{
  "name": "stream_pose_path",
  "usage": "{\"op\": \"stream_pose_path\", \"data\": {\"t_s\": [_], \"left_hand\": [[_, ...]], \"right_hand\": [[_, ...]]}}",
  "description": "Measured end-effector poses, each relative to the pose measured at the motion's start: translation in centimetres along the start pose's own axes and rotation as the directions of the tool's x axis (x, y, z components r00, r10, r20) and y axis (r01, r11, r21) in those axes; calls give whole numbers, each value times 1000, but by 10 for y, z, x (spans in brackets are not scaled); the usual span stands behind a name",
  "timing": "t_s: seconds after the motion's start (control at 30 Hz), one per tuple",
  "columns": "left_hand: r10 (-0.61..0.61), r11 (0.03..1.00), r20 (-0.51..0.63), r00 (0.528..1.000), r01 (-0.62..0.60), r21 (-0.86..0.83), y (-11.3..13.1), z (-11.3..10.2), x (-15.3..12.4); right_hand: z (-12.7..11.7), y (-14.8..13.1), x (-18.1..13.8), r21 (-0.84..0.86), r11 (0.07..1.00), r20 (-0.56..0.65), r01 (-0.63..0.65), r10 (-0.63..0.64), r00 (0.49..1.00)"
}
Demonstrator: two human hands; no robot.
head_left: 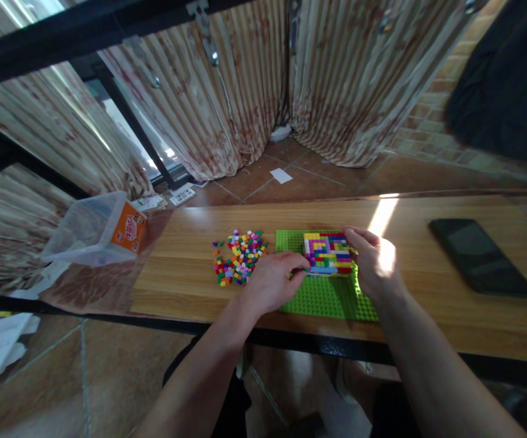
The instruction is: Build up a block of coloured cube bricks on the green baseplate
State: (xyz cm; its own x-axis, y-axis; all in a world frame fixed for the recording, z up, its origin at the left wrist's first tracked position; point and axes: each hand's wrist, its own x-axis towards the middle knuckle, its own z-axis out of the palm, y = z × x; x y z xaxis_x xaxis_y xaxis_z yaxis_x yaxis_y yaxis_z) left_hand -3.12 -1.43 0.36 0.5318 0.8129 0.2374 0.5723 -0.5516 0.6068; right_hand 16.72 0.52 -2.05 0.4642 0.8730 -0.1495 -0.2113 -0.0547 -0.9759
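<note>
On the green studded baseplate (327, 297) sits a block built of multicoloured toy bricks (330, 254), with yellow, red, purple, white and blue rows on its top. My left hand (278, 278) is closed in a pinch at the block's left front corner. A speck of green shows by those fingertips, too small to tell whether it is a loose brick. At the block's right side, my right hand (377, 261) grips the edge between thumb and fingers. Loose small bricks in many colours (240, 255) lie in a pile left of the baseplate, partly behind my left hand.
Everything lies on a long wooden table (176, 261). A black phone (481, 255) rests at its right. Beyond the left end stands a clear plastic box (90, 231) with an orange label. Striped curtains (245, 79) hang behind, and a white paper (280, 176) is on the tiled floor.
</note>
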Motion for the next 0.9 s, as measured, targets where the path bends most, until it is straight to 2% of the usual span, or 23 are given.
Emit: {"op": "stream_pose_path", "data": {"t_s": [0.5, 0.73, 0.9], "left_hand": [[-79, 996, -33, 996, 81, 41, 2, 9, 5], [-84, 996, -45, 995, 86, 35, 1, 11, 6], [-95, 995, -50, 994, 96, 12, 1, 12, 6]], "right_hand": [[-1, 0, -1, 2, 1000, 23, -5, 5, 1000], [-3, 3, 0, -67, 996, 59, 60, -56, 997], [-1, -2, -4, -42, 999, 28, 18, -17, 999]]}}
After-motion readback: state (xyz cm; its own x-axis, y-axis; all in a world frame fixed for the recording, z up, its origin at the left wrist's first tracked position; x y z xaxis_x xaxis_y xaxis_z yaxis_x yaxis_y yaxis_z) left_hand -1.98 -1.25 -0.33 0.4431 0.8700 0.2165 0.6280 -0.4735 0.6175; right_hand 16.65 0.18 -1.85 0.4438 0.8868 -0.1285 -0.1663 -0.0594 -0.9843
